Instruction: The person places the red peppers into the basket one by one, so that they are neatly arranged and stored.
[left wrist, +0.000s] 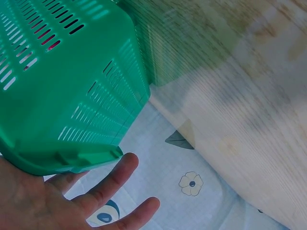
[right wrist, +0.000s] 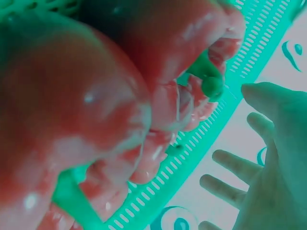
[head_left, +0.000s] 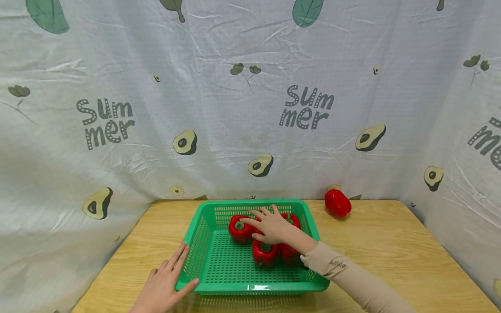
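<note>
Four red peppers sit in green basket at table centre, R hand spread flat over them w/ fingers relaxed, L hand loose-fingered against basket's 7 o'clock corner, fifth pepper loose at 2 o'clock.

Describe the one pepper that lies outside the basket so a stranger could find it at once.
Start at the wooden table and find the green basket in its middle. Look past the basket's far right corner, to the foot of the curtain: the lone red pepper lies there on bare wood, while every other pepper sits inside the basket.
</note>
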The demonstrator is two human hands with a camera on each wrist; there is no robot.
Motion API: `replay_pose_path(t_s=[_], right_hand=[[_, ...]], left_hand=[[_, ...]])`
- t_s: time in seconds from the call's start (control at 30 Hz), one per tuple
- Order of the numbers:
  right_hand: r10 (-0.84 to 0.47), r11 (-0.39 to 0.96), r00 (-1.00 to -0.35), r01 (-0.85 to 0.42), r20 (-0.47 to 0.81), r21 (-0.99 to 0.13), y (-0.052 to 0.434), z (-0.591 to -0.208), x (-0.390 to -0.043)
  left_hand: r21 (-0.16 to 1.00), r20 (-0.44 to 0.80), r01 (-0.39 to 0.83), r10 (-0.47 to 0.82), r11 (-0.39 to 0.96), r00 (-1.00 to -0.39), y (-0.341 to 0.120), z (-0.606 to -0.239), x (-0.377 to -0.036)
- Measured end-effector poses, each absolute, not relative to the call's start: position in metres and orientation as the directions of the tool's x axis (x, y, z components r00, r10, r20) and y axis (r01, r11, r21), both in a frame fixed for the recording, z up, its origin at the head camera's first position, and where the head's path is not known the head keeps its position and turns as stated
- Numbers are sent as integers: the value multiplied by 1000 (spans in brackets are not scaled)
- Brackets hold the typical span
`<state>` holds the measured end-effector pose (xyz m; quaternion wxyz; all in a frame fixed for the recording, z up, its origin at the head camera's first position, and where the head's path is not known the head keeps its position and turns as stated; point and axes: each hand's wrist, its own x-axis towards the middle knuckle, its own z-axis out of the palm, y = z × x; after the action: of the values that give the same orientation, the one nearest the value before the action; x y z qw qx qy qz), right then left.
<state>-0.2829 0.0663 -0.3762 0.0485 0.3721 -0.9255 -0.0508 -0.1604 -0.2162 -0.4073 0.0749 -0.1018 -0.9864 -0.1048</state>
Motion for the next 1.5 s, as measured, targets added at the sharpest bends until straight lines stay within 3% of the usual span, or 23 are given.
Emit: replay_pose_path(t_s=[0.4, 0.67, 1.1, 1.33, 1.5], right_hand=[[-709, 703, -698, -711, 100, 23, 99, -359, -256], [-725, 681, -662, -730, 190, 51, 118, -351, -243], [-699, 703, -682, -710, 218, 32, 167, -363, -229], [-686, 699, -632, -709, 361, 89, 196, -383, -231], [-647, 704, -601, -707, 469, 65, 218, -397, -235]], left_hand=[[200, 171, 212, 178, 957, -969, -216, -409, -161], [203, 168, 212, 179, 956, -969, -216, -409, -161], [210, 165, 214, 181, 954, -969, -216, -407, -161], [215, 157, 211, 180, 954, -971, -216, -408, -161], [213, 152, 205, 175, 955, -973, -216, -409, -162]])
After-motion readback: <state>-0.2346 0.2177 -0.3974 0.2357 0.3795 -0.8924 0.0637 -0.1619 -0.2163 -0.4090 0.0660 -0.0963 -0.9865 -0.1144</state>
